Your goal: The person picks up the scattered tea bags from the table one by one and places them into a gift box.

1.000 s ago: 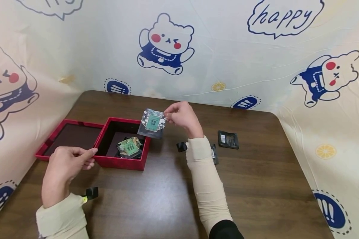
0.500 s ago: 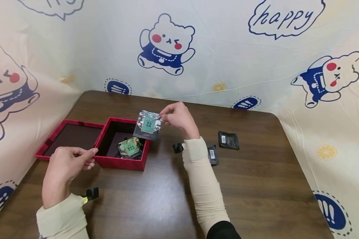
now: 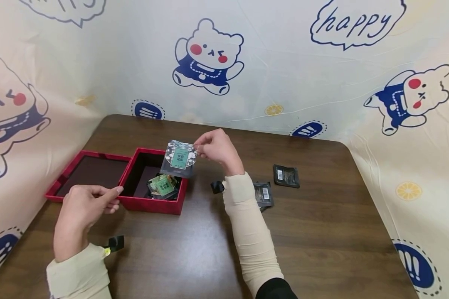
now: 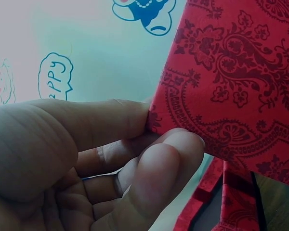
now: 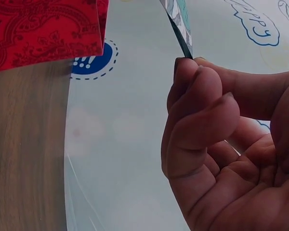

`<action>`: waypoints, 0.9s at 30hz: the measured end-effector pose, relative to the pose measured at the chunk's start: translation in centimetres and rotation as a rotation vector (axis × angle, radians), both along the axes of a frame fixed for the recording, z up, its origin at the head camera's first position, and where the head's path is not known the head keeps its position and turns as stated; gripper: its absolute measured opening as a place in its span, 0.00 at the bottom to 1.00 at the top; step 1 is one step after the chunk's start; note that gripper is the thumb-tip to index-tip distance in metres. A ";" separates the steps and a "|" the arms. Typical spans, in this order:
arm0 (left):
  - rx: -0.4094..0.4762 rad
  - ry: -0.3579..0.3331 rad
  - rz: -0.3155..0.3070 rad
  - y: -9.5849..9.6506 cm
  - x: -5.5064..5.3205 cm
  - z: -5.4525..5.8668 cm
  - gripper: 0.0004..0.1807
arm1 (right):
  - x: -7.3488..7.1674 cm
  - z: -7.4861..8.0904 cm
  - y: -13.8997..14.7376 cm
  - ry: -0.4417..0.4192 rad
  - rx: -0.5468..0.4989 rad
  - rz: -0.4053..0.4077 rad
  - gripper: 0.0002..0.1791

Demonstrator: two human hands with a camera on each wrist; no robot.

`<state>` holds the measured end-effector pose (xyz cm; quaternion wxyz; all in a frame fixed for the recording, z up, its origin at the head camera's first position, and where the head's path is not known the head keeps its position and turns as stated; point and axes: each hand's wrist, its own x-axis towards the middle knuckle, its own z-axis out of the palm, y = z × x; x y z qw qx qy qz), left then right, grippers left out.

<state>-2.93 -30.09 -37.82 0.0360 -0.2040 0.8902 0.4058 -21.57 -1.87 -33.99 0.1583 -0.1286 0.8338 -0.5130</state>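
Note:
In the head view, my right hand (image 3: 220,150) pinches a flat tea sachet (image 3: 179,159) by its upper right corner. The sachet, dark with a white-flowered print and green label, overlaps the right rim of a red box (image 3: 149,205). Edge-on, this tea sachet (image 5: 182,29) shows between thumb and fingertips in the right wrist view. My left hand (image 3: 87,205) grips the box's near left corner; its thumb and fingers hold the red patterned wall (image 4: 231,86) in the left wrist view. Inside the box, a green-labelled sachet (image 3: 162,185) lies over dark ones at the right side.
The box's open lid (image 3: 91,174) lies to the left, dark inside. Right of my right forearm, black sachets (image 3: 263,195) lie on the brown table (image 3: 329,224), with another black sachet (image 3: 286,176) farther back. A printed curtain (image 3: 269,74) surrounds the table's far side.
My right hand has moved left and slightly nearer, bringing the sachet over the box's right part. More of the black sachets beside the forearm now shows. My left hand has stayed at the corner.

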 end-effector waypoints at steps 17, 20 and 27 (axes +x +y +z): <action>-0.023 0.027 -0.017 0.0 0.0 -0.2 0.27 | 0.7 -0.8 -2.5 0.039 0.039 0.044 0.06; -0.023 0.024 -0.019 0.0 0.0 -0.2 0.27 | 0.8 -0.9 -2.9 0.029 0.037 0.060 0.06; -0.010 0.028 -0.030 -0.2 -0.1 -0.1 0.27 | 0.9 -0.9 -3.6 0.049 0.061 0.082 0.06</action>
